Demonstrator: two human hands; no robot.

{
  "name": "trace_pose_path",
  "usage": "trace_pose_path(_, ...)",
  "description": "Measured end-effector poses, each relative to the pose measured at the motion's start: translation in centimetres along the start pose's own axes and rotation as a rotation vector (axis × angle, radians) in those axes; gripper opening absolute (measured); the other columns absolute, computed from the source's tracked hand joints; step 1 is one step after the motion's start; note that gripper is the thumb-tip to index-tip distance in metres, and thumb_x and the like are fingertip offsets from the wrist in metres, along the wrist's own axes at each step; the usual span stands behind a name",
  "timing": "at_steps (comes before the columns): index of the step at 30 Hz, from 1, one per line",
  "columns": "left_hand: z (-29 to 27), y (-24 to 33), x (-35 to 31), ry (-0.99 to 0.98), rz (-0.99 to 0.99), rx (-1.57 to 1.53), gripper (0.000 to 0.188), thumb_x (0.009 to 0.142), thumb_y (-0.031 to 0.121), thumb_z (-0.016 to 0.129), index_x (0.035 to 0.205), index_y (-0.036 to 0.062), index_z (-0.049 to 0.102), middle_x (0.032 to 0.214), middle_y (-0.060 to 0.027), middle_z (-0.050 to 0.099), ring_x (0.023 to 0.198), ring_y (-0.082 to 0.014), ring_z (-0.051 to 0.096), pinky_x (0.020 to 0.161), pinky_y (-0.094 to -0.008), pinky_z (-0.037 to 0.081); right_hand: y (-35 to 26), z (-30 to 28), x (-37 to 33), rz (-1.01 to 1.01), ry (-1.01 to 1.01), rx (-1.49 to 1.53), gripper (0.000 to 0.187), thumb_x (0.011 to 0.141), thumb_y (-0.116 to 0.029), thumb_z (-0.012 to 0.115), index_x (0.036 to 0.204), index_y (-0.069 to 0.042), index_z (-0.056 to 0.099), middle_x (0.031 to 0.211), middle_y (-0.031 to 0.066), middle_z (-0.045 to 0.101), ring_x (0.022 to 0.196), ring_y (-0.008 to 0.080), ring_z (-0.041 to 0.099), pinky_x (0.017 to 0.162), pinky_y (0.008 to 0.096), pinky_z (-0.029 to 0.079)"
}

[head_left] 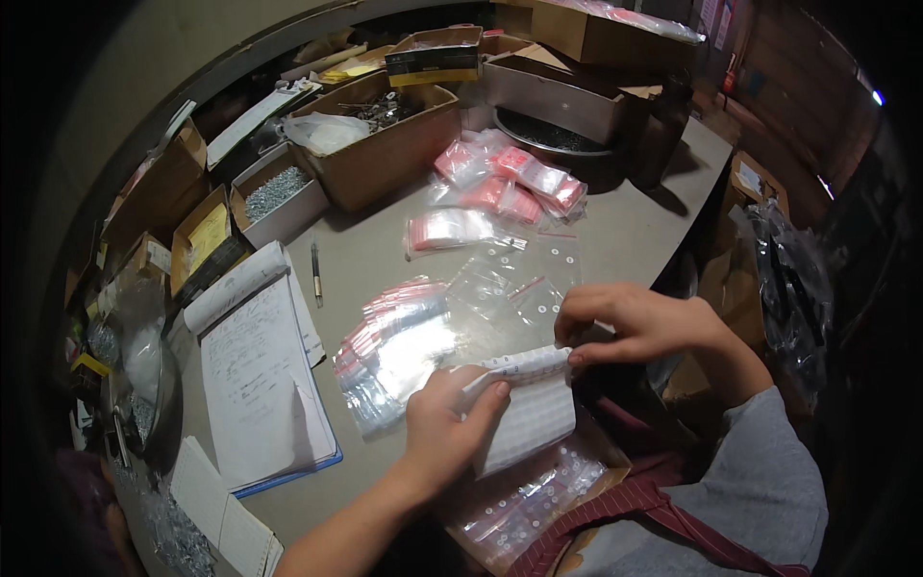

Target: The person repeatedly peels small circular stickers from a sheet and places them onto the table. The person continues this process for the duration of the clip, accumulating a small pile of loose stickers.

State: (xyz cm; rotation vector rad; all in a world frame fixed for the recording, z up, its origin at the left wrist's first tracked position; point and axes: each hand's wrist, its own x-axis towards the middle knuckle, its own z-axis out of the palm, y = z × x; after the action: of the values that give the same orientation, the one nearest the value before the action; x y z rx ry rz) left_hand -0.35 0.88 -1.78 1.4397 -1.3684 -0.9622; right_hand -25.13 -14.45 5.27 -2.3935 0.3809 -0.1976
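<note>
Open box (pixel 618 468), nearest: clear bags (pixel 524 505) with small round labels, below sheet. White sheet (pixel 531 423), rows of small marks, top edge bent over: held between both hands above box. Left hand (pixel 448 418): thumb and fingers pinching left part. Right hand (pixel 630 325): thumb and forefinger closed on right upper corner. Beyond, on worktop (pixel 361 252): fanned clear bags (pixel 389 332); loose labelled bags (pixel 500 274); pen (pixel 316 274); red-and-clear bundles (pixel 510 183). Farther: cardboard box (pixel 375 163), metal parts inside.
</note>
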Motion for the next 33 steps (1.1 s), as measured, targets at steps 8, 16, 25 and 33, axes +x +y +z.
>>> trace_pose_path(8, -0.2, -0.9, 0.2, -0.023, 0.066, 0.020, 0.017, 0.095, 0.015, 0.069, 0.101, -0.0008, 0.072, 0.084, -0.0009, 0.068, 0.076, -0.0064, 0.057, 0.067, -0.0232, 0.046, -0.8, 2.3, -1.0, -0.068, 0.215, -0.128, 0.019, 0.081, -0.006, 0.071, 0.094, -0.005, 0.057, 0.091, 0.0133, 0.055, 0.086, 0.0344, 0.059, 0.074, 0.0433, 0.049)
trace_pose_path(16, -0.3, -0.5, -0.2, -0.006, -0.103, -0.073, 0.024, 0.091, 0.023, 0.074, 0.103, 0.0031, 0.074, 0.091, -0.0183, 0.069, 0.082, -0.0298, 0.067, 0.075, -0.0373, 0.052, -1.3, 0.6, -0.9, -0.175, 0.249, 0.023, 0.019, 0.078, 0.000, 0.070, 0.097, -0.004, 0.067, 0.102, 0.0111, 0.065, 0.098, 0.0282, 0.065, 0.084, 0.0384, 0.052)
trace_pose_path(25, -0.1, 0.2, 0.3, -0.047, 0.022, 0.021, 0.023, 0.090, 0.024, 0.074, 0.102, 0.0039, 0.073, 0.093, -0.0156, 0.070, 0.086, -0.0303, 0.067, 0.077, -0.0380, 0.052, 9.8, -6.9, 9.6, 0.110, 0.547, 0.254, 0.016, 0.089, -0.015, 0.069, 0.093, 0.001, 0.070, 0.089, 0.0061, 0.070, 0.084, 0.0119, 0.066, 0.076, 0.0280, 0.053)
trace_pose_path(33, 0.1, -0.2, 0.1, 0.040, 0.213, 0.103, 0.021, 0.088, 0.021, 0.076, 0.100, 0.0038, 0.073, 0.088, -0.0144, 0.069, 0.083, -0.0309, 0.065, 0.075, -0.0389, 0.052, 8.8, -5.2, 9.1, 0.493, 0.193, 0.113, 0.015, 0.086, -0.013, 0.064, 0.086, 0.001, 0.067, 0.073, 0.0068, 0.067, 0.055, 0.0140, 0.063, 0.051, 0.0298, 0.051)
